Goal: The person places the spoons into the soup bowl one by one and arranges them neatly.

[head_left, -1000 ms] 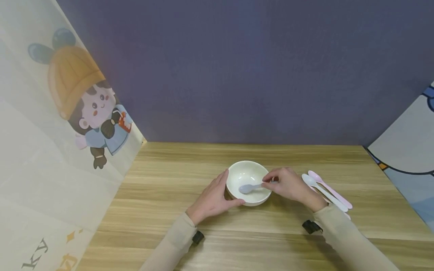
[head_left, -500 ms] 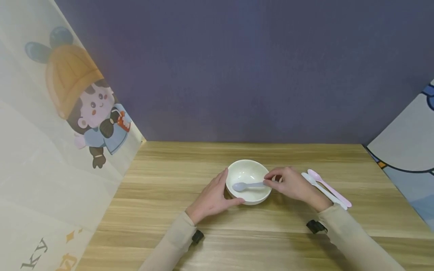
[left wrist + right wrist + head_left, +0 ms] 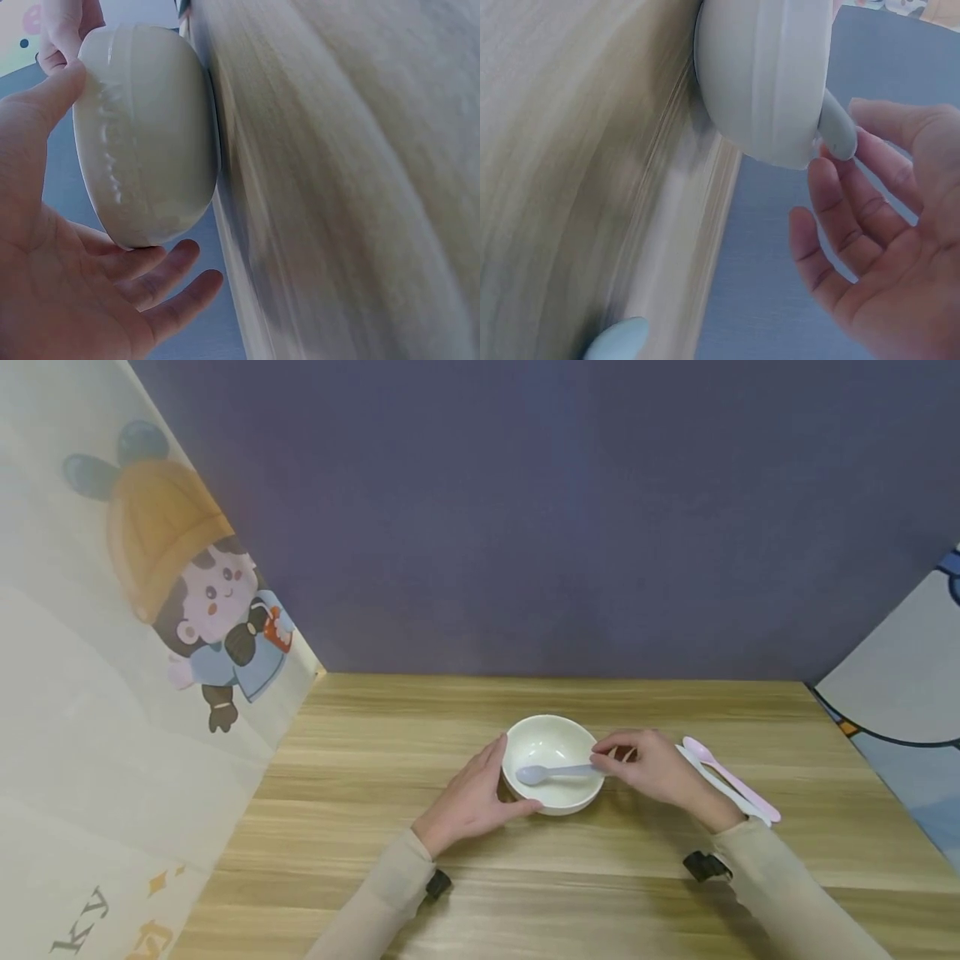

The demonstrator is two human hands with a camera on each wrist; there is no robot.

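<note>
A cream bowl stands on the wooden table. Its outer wall fills the upper left wrist view. My left hand holds its left side, thumb at the near rim and fingers along the wall; the lower fingers hang off it. Inside lies a pale lavender spoon, its handle leaning on the right rim. My right hand has thumb and index fingertips at the end of that spoon handle, pinching it lightly. The other right fingers are loosely bent and hold nothing.
Right of the bowl, a pink spoon and a white spoon lie side by side, partly hidden by my right arm. A pale spoon tip shows low in the right wrist view. A dark blue panel closes the table's back.
The lavender spoon slid left in the bowl, then stayed put. My right fingers have shifted slightly right, toward the handle's very end. The left hand has kept its place on the bowl.
</note>
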